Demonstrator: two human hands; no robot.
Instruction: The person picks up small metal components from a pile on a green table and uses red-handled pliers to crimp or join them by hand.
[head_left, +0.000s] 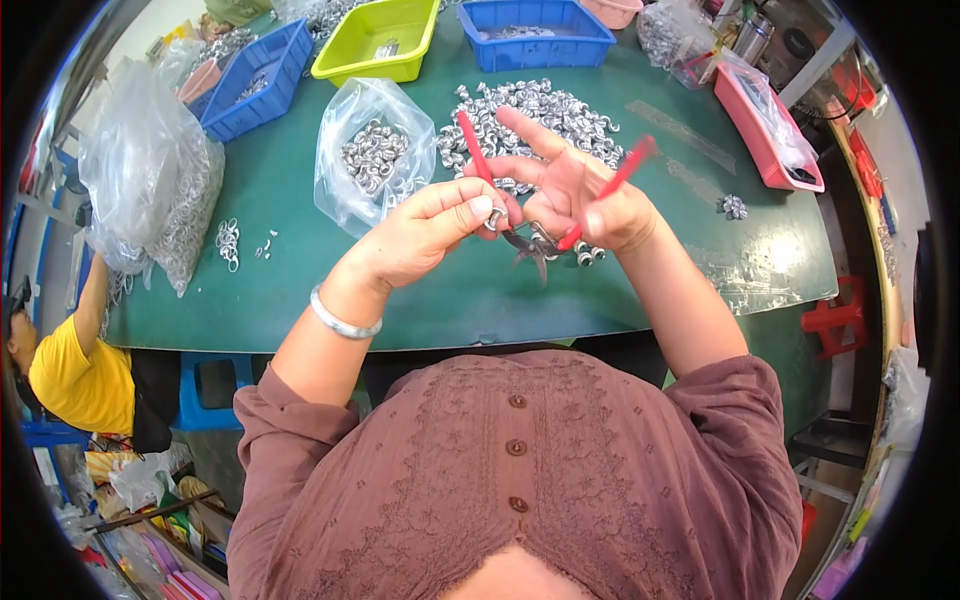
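My left hand [437,222] pinches a small shiny metal clasp [494,218] between thumb and fingertips. Close beside it, my right hand [592,196] holds red-handled pliers [620,185], their handles spread wide and partly blurred. One handle lies against the right palm; the other stands up by the fingers of both hands. The dark jaws [530,246] point toward me, just right of the clasp. My right index finger is stretched out. Behind the hands lies a heap of silvery metal clasps [560,112], and a few more sit under the right hand.
An opened clear bag [376,155] of metal pieces stands left of the heap. Green [372,60] and blue trays [538,40] line the far side, a pink tray [765,125] the right. At left is a large filled plastic bag [155,170]; beyond it sits a person in yellow [85,375].
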